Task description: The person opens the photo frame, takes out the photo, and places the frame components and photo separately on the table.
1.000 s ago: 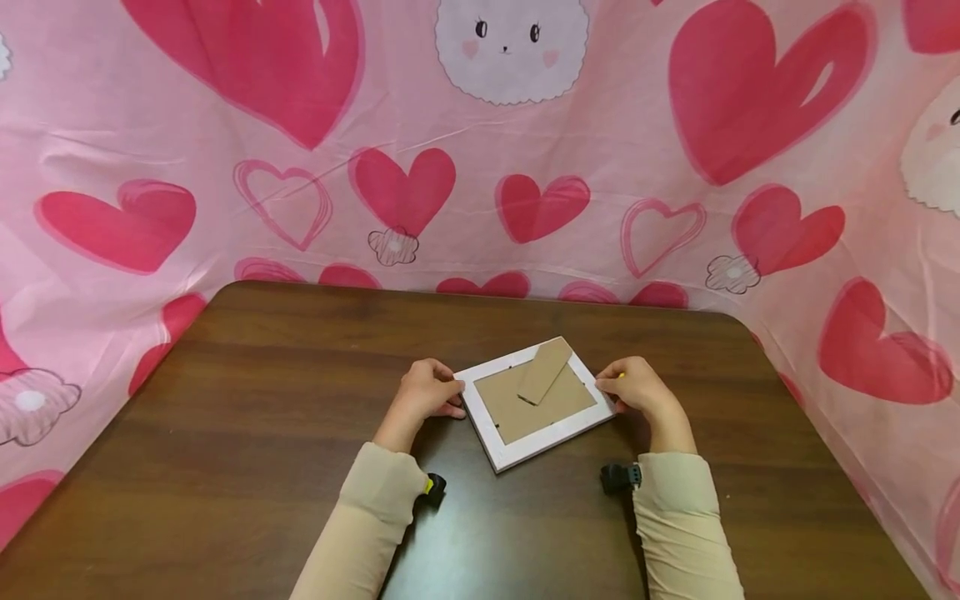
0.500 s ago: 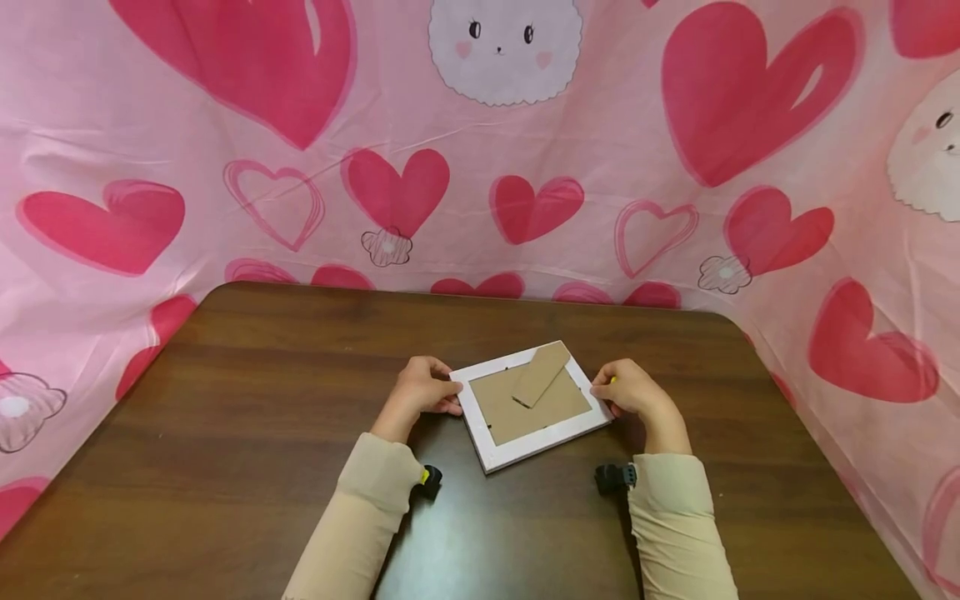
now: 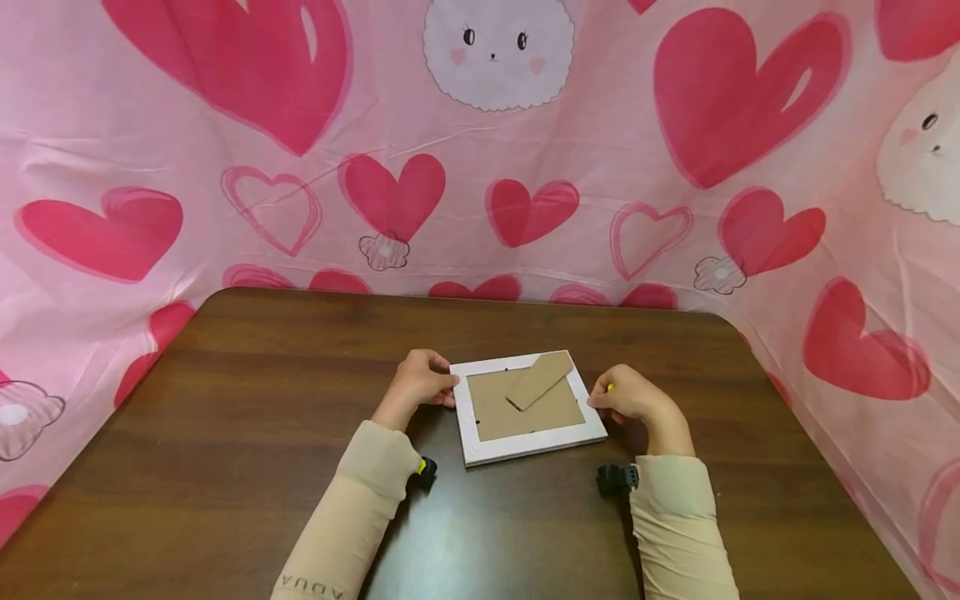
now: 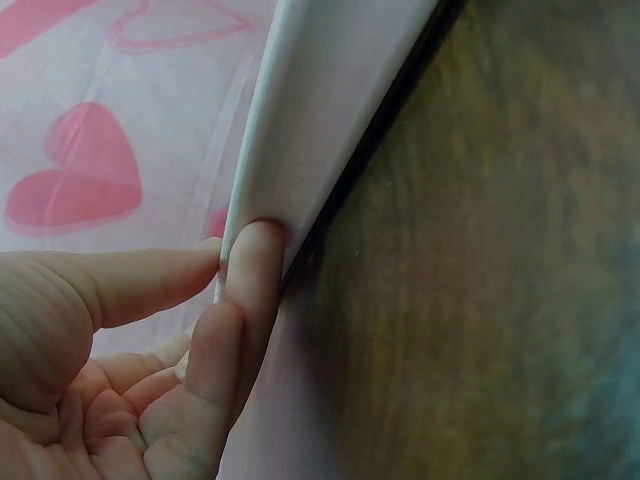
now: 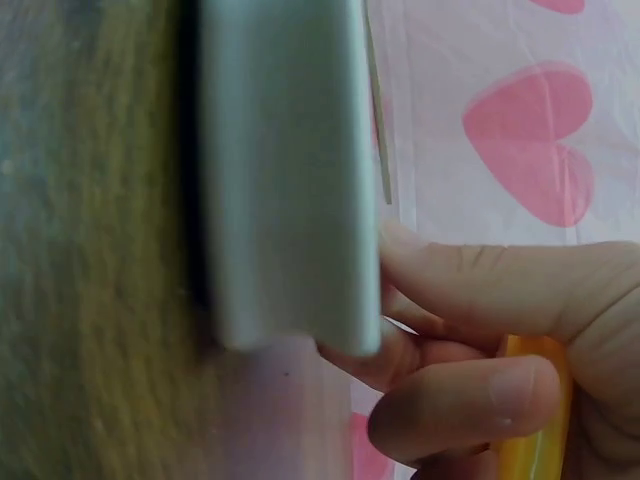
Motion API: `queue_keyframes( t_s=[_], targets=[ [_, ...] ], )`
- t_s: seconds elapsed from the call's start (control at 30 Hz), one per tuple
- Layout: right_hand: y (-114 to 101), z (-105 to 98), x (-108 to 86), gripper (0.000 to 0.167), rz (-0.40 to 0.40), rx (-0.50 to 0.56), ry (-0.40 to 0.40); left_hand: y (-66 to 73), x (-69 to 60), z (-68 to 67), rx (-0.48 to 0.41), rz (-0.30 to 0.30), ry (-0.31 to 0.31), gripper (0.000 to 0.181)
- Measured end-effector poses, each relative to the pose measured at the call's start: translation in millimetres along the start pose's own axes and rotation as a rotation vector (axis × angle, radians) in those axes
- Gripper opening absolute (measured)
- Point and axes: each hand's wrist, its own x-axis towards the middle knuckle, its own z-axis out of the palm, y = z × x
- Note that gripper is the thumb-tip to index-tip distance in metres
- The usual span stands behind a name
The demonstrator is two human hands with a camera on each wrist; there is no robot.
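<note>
A white picture frame (image 3: pixel 536 443) lies back side up between the two hands in the head view. Its brown backing board (image 3: pixel 491 417) and folded easel stand (image 3: pixel 542 379) show; the front faces the table and is hidden. My left hand (image 3: pixel 415 382) pinches the left side, thumb on top and fingertips along the side wall (image 4: pixel 310 120). At the opposite side my right hand (image 3: pixel 633 396) holds the edge between thumb and fingers. Tucked in the right palm is a yellow-orange object (image 5: pixel 540 440), mostly hidden by the fingers, its kind unclear.
A brown wooden table (image 3: pixel 262 467) lies under everything. Pink cloth with hearts (image 3: pixel 532 212) hangs behind the table and along both sides. Dark wrist cameras (image 3: pixel 617 479) sit at both cuffs.
The picture frame has turned clockwise, so its near edge now runs closer to level. Both hands have kept hold of it. The head view has shifted slightly.
</note>
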Motion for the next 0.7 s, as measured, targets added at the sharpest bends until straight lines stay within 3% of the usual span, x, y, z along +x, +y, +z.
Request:
queue_keyframes(
  t_s=[0.17, 0.5, 0.6, 0.7],
  targets=[
    [2, -1, -5.2, 0.023, -0.017, -0.009, -0.057, 2.3, 3.6, 2.9, 0.063, 0.021, -0.001, 0.031],
    [2, -5, -7.6, 0.023, -0.033, -0.016, -0.08, 8.7, 11.8, 8.8, 0.149, 0.057, 0.031, 0.028],
    [5, -7, -7.1, 0.02, -0.033, 0.007, -0.058, 9.5, 11.8, 9.8, 0.155, 0.069, 0.03, 0.028],
    [7, -8, -4.7, 0.016, -0.022, 0.041, 0.017, 9.6, 8.3, 9.7, 0.155, 0.084, 0.036, 0.026]
  ],
)
